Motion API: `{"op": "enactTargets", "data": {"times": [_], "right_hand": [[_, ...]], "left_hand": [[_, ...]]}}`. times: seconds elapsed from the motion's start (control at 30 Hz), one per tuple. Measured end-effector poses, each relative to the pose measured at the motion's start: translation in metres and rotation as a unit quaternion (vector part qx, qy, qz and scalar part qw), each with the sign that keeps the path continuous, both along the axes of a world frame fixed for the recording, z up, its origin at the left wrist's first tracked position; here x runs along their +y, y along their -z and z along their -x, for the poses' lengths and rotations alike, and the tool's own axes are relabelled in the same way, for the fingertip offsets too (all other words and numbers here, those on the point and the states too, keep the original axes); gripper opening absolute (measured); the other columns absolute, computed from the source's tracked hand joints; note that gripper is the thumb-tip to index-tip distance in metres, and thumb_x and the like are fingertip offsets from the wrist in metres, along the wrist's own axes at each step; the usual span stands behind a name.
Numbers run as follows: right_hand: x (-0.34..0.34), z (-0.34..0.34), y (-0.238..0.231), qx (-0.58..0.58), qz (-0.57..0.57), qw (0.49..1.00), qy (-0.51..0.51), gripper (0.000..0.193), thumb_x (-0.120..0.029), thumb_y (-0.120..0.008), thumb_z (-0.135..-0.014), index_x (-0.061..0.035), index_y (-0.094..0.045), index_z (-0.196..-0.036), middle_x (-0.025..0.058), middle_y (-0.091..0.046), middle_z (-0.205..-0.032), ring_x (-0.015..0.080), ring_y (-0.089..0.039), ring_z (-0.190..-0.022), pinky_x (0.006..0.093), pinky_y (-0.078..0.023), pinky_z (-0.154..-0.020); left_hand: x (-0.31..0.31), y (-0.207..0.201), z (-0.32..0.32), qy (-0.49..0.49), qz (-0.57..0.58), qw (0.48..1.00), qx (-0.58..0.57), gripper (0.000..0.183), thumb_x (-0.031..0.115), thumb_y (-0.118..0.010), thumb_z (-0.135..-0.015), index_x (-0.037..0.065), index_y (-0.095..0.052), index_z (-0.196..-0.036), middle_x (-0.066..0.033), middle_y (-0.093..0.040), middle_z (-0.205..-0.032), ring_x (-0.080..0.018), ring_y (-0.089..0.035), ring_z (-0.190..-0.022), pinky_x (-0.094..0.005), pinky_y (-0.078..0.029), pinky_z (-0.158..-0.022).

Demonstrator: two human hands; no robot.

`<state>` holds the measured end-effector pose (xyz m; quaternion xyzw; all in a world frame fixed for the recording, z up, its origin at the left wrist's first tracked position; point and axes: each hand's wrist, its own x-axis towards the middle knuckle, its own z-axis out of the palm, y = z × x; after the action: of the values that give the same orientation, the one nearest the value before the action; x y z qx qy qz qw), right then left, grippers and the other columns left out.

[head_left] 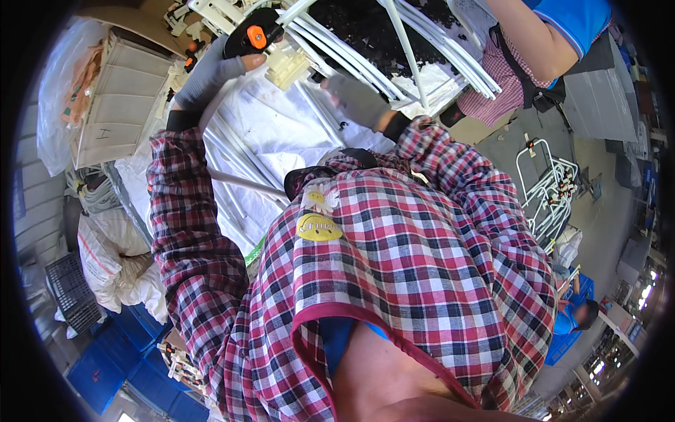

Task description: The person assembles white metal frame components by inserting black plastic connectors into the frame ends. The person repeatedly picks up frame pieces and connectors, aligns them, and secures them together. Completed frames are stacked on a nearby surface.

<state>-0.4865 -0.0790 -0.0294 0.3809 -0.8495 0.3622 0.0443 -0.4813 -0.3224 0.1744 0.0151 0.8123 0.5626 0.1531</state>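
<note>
In a grey fingerless-tipped glove, my left hand (209,79) is closed around a black plastic part with an orange button (256,36), its bare thumb pressed beneath the part. Just right of that thumb is a cream plastic piece (287,65); whether the hand touches it, I cannot tell. My right hand (357,102), also in a grey glove, is smeared by motion beside the white metal tubes (344,58), and its fingers are unclear. More white tubes (235,158) lie on a white cloth (271,119) between my arms.
A pile of small black parts (358,21) lies beyond the tubes. At upper right a co-worker's bare arm (531,39) reaches in. A cream crate (123,98) stands at left, with white sacks (116,257) and blue bins (105,362) below. White tube frames (552,190) stand at right.
</note>
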Motion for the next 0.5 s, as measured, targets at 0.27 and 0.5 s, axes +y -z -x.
{"op": "enactTargets", "data": {"times": [0.27,0.5], "right_hand": [[-0.017,-0.022,0.136,-0.070,-0.182,0.980,-0.028,0.028,-0.014,-0.054,-0.089,-0.0018,-0.054,-0.114,0.0216,-0.060,-0.104,0.0373,-0.065,-0.091,0.0441,-0.053,-0.081],[-0.004,-0.035,0.151,-0.032,-0.207,0.978,0.007,0.020,-0.019,-0.057,-0.084,-0.0052,-0.057,-0.098,0.0209,-0.058,-0.102,0.0400,-0.059,-0.097,0.0450,-0.047,-0.086]], "left_hand": [[0.007,0.001,0.003,0.030,-0.075,0.996,-0.021,0.077,0.040,-0.076,-0.075,0.007,-0.050,-0.139,-0.0082,-0.058,-0.130,-0.0208,-0.050,-0.125,-0.0329,-0.034,-0.108],[-0.009,0.001,0.006,0.072,-0.084,0.994,-0.003,0.077,0.039,-0.070,-0.082,0.006,-0.042,-0.145,-0.0113,-0.047,-0.142,-0.0278,-0.041,-0.133,-0.0409,-0.030,-0.112]]}}
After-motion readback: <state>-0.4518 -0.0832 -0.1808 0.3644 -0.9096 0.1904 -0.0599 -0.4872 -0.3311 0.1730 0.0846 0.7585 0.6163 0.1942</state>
